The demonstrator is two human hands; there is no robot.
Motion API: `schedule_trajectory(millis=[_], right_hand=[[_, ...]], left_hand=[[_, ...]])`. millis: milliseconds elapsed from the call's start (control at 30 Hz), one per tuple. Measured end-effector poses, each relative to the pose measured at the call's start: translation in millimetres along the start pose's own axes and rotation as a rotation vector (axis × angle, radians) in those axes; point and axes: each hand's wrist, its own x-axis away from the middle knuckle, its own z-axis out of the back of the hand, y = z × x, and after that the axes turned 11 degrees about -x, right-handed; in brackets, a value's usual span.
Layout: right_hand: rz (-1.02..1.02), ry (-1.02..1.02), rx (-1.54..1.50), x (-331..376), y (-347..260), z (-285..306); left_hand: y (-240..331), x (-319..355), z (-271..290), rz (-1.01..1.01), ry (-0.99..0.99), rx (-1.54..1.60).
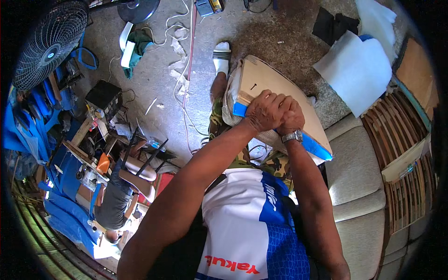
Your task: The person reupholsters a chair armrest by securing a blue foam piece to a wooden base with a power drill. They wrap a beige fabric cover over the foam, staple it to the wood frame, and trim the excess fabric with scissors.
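Bracing is given by the camouflaged lap (pixel 277 168) as the board (pixel 280 84), presumably to stay steady, is pressed by left hand (pixel 267 111) and right hand (pixel 292 116), both curled closed, anything pinched hidden

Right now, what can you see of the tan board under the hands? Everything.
The tan board looks like flat wood or fibreboard, its far edge gently curved. A blue strip shows along its near edge, greyish fabric at its left end. It lies at a slant over the person's legs. A dark, nail-like piece is on its face. The left hand and right hand rest bunched together on its near part, hiding some.
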Motion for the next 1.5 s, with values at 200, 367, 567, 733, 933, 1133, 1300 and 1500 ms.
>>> schedule_trajectory(millis=[200, 367, 567, 733, 933, 1133, 1300, 1500], right_hand=[[0.02, 0.011, -0.091, 16, -10, 17], [0.099, 0.008, -0.035, -7, -15, 19], [-0.044, -0.052, -0.128, -2, -10, 26], [-0.014, -0.169, -0.291, -9, -18, 10], [-0.022, 0.18, -0.42, 2, -16, 3], [-0.191, 0.755, -0.59, 169, 46, 57], [-1.061, 0.913, -0.541, 318, 171, -42], [-1.759, 0.96, -1.048, 358, 281, -122]], left_hand=[[12, 8, 1, -0.038, -0.107, -0.006], [-2, -6, -6, 0.056, -0.026, -0.071], [-1, -7, -3, 0.115, -0.11, -0.092], [-32, 3, -16, 0.12, -0.232, -0.026], [-30, 2, -22, -0.02, -0.138, -0.201], [-29, 2, -10, 0.027, -0.218, -0.265], [-60, 21, -24, -0.136, -0.237, -0.273], [-26, -4, -5, -0.017, -0.293, -0.351]])
